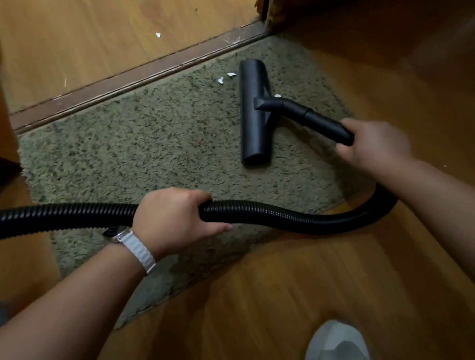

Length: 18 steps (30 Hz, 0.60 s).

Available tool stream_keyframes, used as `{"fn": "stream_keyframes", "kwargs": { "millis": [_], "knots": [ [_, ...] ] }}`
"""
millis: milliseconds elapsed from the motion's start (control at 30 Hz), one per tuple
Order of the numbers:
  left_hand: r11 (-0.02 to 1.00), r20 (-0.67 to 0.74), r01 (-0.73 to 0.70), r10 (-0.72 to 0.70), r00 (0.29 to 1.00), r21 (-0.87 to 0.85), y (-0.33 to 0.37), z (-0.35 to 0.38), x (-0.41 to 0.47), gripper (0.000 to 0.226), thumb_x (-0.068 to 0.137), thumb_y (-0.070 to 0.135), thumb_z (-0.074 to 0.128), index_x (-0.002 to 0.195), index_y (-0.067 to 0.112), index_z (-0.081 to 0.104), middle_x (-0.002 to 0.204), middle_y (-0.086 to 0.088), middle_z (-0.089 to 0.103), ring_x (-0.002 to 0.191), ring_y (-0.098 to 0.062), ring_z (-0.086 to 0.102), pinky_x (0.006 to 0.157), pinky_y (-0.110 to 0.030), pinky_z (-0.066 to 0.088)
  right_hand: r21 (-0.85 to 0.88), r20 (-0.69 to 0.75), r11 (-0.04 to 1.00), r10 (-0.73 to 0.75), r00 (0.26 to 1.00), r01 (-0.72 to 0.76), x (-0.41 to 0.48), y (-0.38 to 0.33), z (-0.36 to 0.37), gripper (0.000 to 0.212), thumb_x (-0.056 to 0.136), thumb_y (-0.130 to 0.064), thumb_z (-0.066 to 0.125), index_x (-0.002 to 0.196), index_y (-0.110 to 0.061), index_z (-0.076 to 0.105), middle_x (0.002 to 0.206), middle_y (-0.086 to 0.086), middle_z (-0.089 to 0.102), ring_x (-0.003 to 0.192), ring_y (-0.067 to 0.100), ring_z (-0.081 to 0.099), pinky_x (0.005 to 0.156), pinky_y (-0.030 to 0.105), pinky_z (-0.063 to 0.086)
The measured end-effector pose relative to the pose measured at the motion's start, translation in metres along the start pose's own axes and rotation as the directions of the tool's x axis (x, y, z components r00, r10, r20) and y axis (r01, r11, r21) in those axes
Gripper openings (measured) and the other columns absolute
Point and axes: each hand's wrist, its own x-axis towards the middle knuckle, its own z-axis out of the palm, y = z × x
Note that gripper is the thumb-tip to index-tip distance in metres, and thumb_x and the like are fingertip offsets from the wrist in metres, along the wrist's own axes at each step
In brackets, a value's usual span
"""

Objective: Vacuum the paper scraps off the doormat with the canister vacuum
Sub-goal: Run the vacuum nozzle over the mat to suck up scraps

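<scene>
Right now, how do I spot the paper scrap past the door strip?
Find the shaggy olive doormat; a dark wooden threshold strip edges its far side. Beyond it, a white paper scrap lies on light floorboards; the others sit on the mat by the black vacuum nozzle.

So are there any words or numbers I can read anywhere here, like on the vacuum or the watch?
None can be read.
The black plastic vacuum nozzle and black ribbed hose show no label.
The wristwatch with a white strap is too small and dark to read.
The white paper scraps are too small to tell.
</scene>
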Motion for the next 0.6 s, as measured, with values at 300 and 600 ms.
{"fn": "stream_keyframes", "kwargs": {
  "millis": [300, 600],
  "knots": [
    [0.999, -0.016, 0.049, -0.049, 0.999, -0.015, 0.011, -0.013, 0.037, 0.067, 0.068, 0.089, 0.049, 0.091, 0.029, 0.068, 0.065, 0.008, 0.062, 0.069, -0.019, 0.066, 0.060, -0.031, 0.054, 0.024, -0.025, 0.988, 0.152, 0.988, -0.152, 0.025, 0.029, -0.009, 0.026, 0.094, -0.034, 0.057, 0.118, -0.028, 0.059, 0.078, 0.002, 0.055, 0.068, 0.024, 0.055, 0.049, 0.028, 0.038],
    [0.997, 0.009, 0.061, -0.061, 0.998, -0.035, 0.013, -0.014, 0.047, 0.066, 0.068, 0.089, 0.048, 0.089, 0.029, 0.068, 0.061, 0.010, 0.059, 0.065, -0.014, 0.063, 0.058, -0.030, 0.054, 0.054, 0.018, 0.997, 0.057, 0.998, -0.057, 0.037, 0.012, -0.015, 0.017, 0.093, -0.034, 0.058, 0.108, -0.030, 0.057, 0.080, 0.001, 0.057, 0.067, 0.022, 0.055, 0.055, 0.033, 0.049]
  ]
}}
